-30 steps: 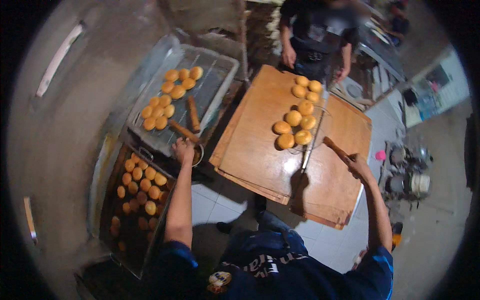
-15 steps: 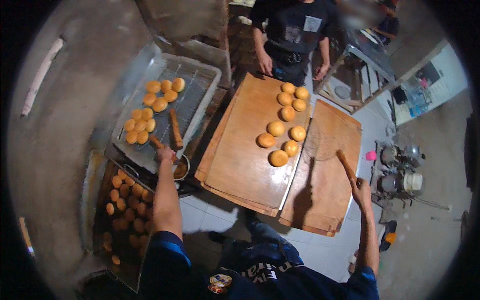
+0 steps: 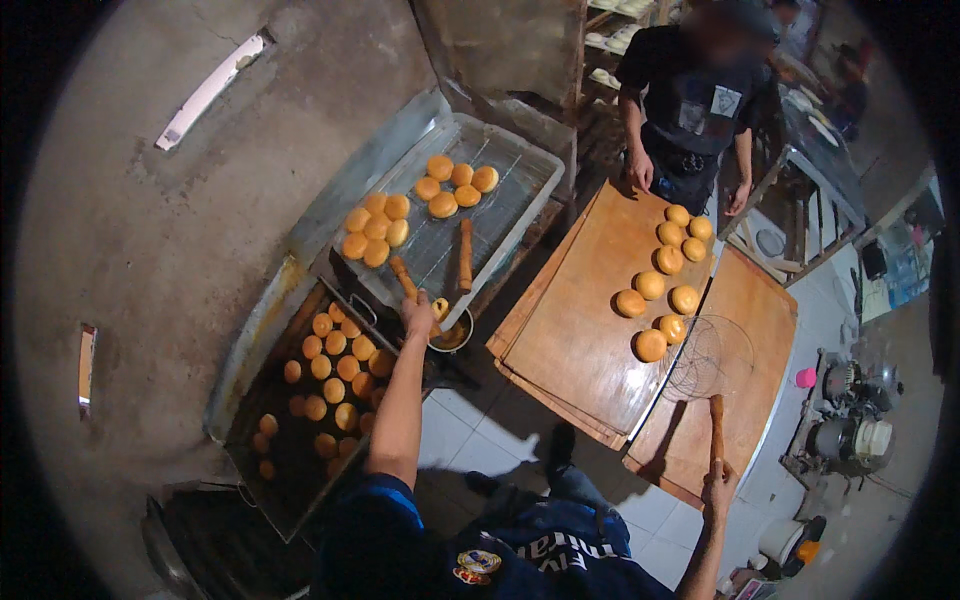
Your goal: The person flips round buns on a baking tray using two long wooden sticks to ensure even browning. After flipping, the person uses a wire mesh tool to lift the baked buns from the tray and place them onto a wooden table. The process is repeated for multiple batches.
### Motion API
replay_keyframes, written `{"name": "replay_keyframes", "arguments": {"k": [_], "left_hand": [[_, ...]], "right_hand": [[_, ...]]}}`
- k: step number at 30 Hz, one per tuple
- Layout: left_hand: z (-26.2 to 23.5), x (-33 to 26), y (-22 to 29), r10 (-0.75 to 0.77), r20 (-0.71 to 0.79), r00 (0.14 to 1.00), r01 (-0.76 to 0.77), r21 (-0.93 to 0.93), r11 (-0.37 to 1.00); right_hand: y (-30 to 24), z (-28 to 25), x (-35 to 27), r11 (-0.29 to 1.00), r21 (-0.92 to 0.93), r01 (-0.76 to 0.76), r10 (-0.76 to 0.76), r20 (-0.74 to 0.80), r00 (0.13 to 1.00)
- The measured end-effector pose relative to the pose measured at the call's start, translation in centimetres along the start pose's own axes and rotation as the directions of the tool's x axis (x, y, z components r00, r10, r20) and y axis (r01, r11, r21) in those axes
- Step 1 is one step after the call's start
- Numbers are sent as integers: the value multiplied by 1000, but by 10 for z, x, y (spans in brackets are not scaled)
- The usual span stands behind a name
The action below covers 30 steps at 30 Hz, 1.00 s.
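Note:
My left hand (image 3: 418,312) is closed around a wooden handle (image 3: 403,275) at the tray's near edge. A tight cluster of golden round buns (image 3: 377,228) sits at the handle's far end, hiding whatever is beneath them. In my right hand (image 3: 719,487) is the wooden handle of a wire skimmer (image 3: 708,358). Its round wire head, with no buns on it, hangs over the wooden boards (image 3: 570,340), close to the nearest buns (image 3: 651,346) there. A second wooden handle (image 3: 466,255) lies in the metal tray (image 3: 515,195), below another group of buns (image 3: 442,205).
On the left, a dark pan (image 3: 250,440) contains many browned buns. A small pot (image 3: 455,335) stands by the tray's near corner. Across the boards stands a person (image 3: 690,110) in dark clothes, hands lowered. Metal pots (image 3: 850,440) and a pink cup (image 3: 806,377) are at right.
The view has turned left, so the scene sits further right. My right hand and the wire skimmer have come nearer my body. My left hand keeps its grip on the handle.

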<state>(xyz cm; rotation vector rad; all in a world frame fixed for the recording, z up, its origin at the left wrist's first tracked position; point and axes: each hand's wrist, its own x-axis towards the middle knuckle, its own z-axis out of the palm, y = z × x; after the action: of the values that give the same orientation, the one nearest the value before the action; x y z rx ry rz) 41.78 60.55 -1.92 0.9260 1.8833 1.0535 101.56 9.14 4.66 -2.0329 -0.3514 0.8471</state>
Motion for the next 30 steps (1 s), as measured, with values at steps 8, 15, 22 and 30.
{"name": "replay_keyframes", "arguments": {"k": [8, 15, 22, 30], "left_hand": [[-50, -127, 45, 152, 231, 961, -176, 87, 981], [-21, -221, 14, 107, 510, 854, -310, 332, 891], [57, -235, -17, 70, 680, 730, -528, 497, 689], [123, -172, 104, 50, 800, 598, -799, 590, 111]], "right_hand": [[36, 0, -43, 994, 88, 58, -41, -185, 982], [62, -32, -78, 958, 284, 30, 32, -209, 977], [82, -41, -88, 955, 297, -21, 99, -249, 963], [80, -63, -86, 943, 326, -68, 130, -175, 976]]}}
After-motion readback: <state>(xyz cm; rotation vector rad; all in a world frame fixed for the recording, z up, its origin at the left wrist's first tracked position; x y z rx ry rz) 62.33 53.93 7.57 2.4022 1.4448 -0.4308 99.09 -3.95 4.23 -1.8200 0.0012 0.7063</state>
